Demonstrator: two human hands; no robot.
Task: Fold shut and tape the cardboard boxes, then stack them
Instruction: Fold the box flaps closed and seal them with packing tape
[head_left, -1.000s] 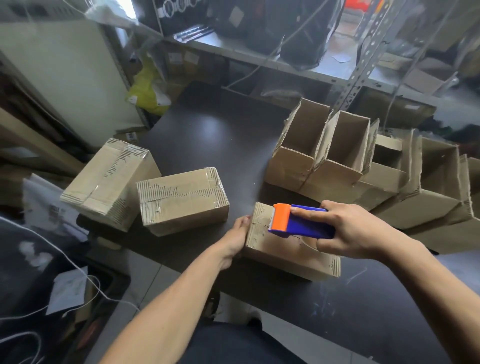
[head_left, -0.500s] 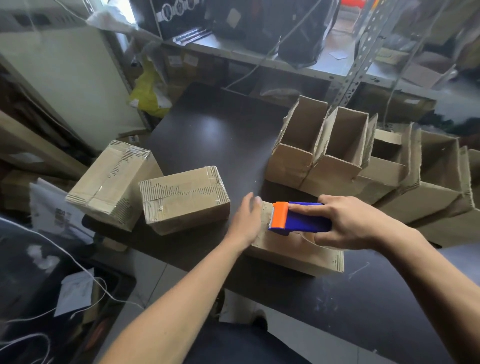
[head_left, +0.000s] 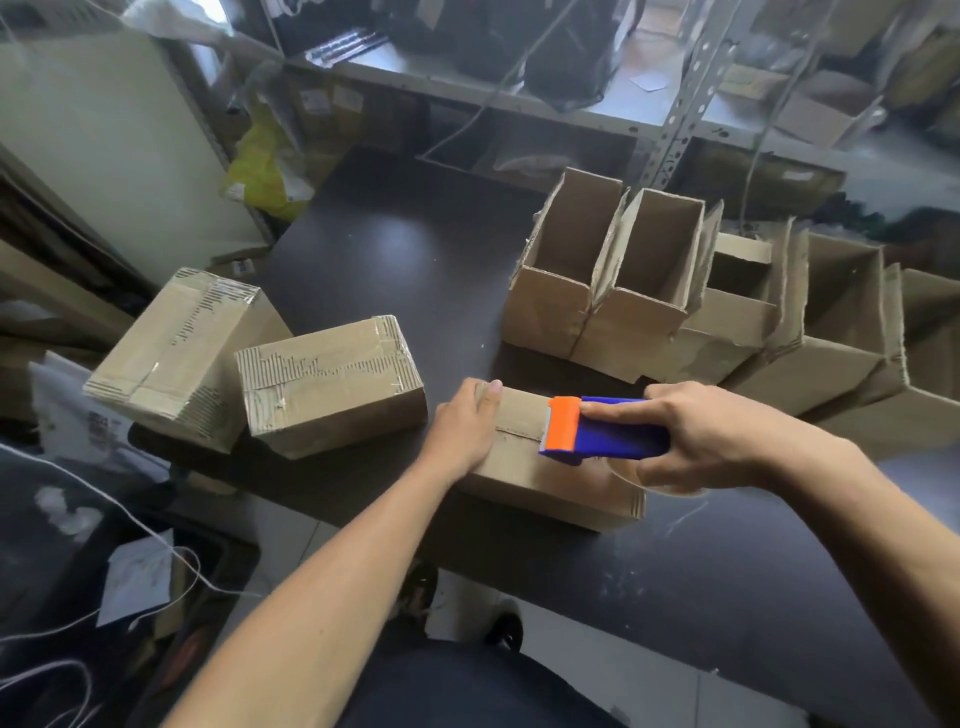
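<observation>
Left hand (head_left: 467, 426) flat, fingers straight, pressing the closed cardboard box (head_left: 545, 478) at the desk (head_left: 415, 249) near edge; right hand (head_left: 711, 441) grips blue-orange tape dispenser (head_left: 597, 428) on the box top.

Closed box (head_left: 524, 467) flat at the table's near edge, blue-and-orange tape dispenser (head_left: 597, 428) on its top seam, two taped boxes (head_left: 332, 384) to its left, open boxes (head_left: 639, 291) crowded behind.
</observation>
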